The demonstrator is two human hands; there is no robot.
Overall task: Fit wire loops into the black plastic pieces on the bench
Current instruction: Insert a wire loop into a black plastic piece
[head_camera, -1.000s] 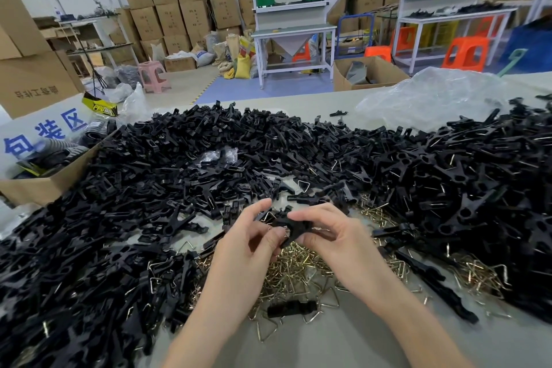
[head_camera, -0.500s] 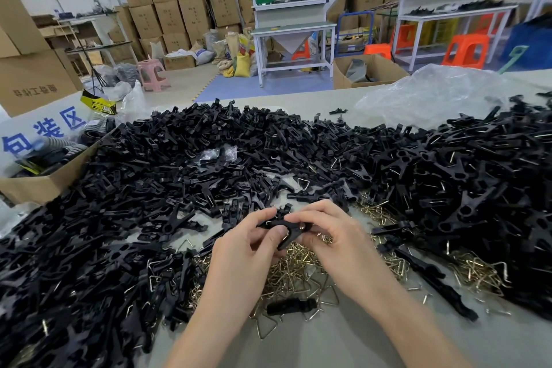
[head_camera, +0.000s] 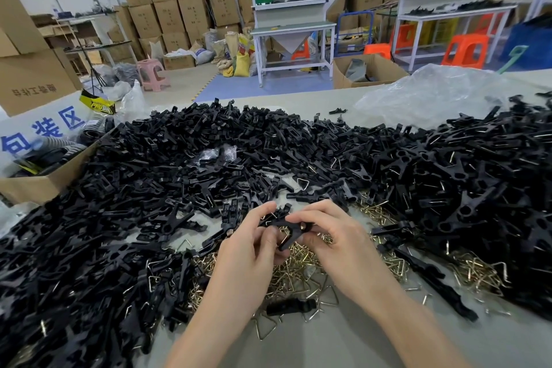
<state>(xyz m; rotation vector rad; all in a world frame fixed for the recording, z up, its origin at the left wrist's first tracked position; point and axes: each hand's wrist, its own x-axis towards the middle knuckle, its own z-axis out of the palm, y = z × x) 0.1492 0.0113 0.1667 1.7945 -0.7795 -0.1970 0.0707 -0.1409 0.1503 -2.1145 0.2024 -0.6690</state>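
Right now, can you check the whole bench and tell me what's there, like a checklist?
Surface: grey bench, mostly buried under parts.
Job's things: one black plastic piece with a wire loop showing at it, held above the loose wire loops; heaps of black pieces on both sides.
Clutter: clear plastic bag; open cardboard box at the left.
Hands: left hand and right hand both pinch the held piece.
Cables: nothing seen.
Surroundings: stacked cartons, white workbench, orange stools.
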